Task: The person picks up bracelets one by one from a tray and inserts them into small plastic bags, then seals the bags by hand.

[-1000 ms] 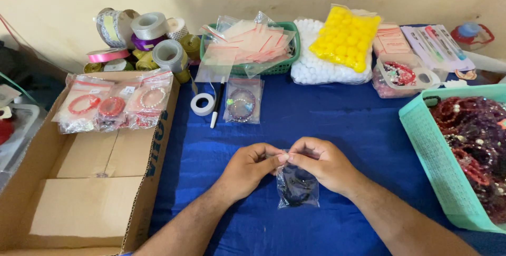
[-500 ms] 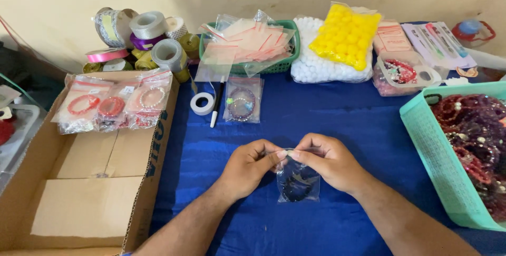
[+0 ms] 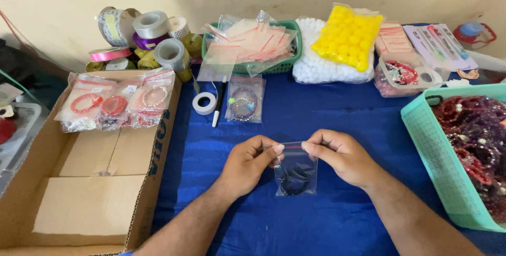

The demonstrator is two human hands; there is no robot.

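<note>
Now both hands — left hand [image 3: 247, 162], right hand [image 3: 340, 154] — grip the small bag [image 3: 296, 171] by its top edge.

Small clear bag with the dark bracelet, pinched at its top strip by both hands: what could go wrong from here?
1. The left hand and right hand grip only the top edge of the small clear bag; an uneven press may leave the strip partly open.
2. The dark bracelet sits low in the bag; if the grip slips, it could spill onto the blue cloth.
</note>
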